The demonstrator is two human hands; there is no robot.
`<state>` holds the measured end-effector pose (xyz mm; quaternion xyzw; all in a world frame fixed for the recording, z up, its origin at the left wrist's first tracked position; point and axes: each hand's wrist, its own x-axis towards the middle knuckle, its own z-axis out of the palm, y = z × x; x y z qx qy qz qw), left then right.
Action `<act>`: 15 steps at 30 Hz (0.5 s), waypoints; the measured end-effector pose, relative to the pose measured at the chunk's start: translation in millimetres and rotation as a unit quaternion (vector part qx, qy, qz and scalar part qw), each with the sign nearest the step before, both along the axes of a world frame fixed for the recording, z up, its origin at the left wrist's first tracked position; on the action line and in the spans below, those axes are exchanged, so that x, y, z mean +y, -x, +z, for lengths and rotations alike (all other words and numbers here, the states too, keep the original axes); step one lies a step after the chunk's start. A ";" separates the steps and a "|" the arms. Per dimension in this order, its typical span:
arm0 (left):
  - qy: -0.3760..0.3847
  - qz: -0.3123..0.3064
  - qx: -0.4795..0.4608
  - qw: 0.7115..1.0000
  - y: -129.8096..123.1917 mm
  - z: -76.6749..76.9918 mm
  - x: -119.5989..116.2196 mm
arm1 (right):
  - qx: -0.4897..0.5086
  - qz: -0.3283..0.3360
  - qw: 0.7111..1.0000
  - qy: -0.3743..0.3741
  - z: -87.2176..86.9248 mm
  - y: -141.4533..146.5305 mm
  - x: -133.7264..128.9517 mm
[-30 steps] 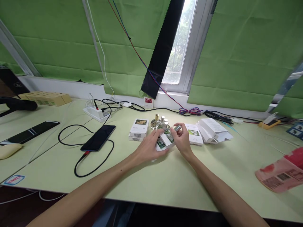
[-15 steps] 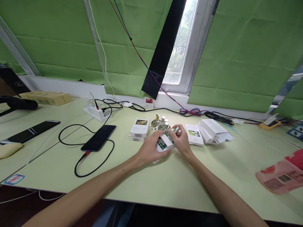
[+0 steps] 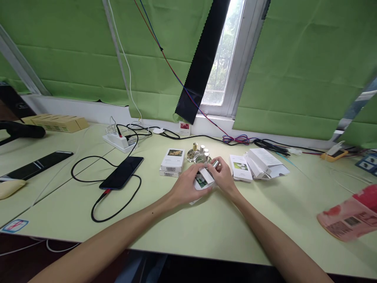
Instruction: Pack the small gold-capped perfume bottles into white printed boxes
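A small white box (image 3: 201,182) with a green-and-white flower picture is in my left hand (image 3: 186,184), its fingers wrapped round the side. My right hand (image 3: 223,176) is at the box's right end, thumb near its top flap. Between its fingers shows a silver cylindrical cap (image 3: 216,163); what lies below the cap is hidden. Just beyond my hands stand several round clear perfume bottles (image 3: 200,158) with silver or gold caps. Two stacked white boxes (image 3: 172,160) are left of my hands. An opened-looking white carton (image 3: 240,168) lies to the right.
Further right are crumpled white cartons (image 3: 263,163) and a pink cup (image 3: 349,214) on its side. At left a phone (image 3: 121,173) lies on a black cable, near a power strip (image 3: 120,142). Cables run along the wall.
My right hand has moved slightly left and down, bringing the silver cap closer to the box. My left hand keeps its hold. The whole view has shifted very slightly.
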<state>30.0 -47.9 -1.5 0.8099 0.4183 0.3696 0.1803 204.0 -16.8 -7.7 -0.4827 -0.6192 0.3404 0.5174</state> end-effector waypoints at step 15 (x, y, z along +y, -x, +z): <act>0.008 0.005 0.004 1.000 -1.0 1.7 -0.4 | -0.029 0.003 1.000 -0.003 -2.8 -0.2 3.6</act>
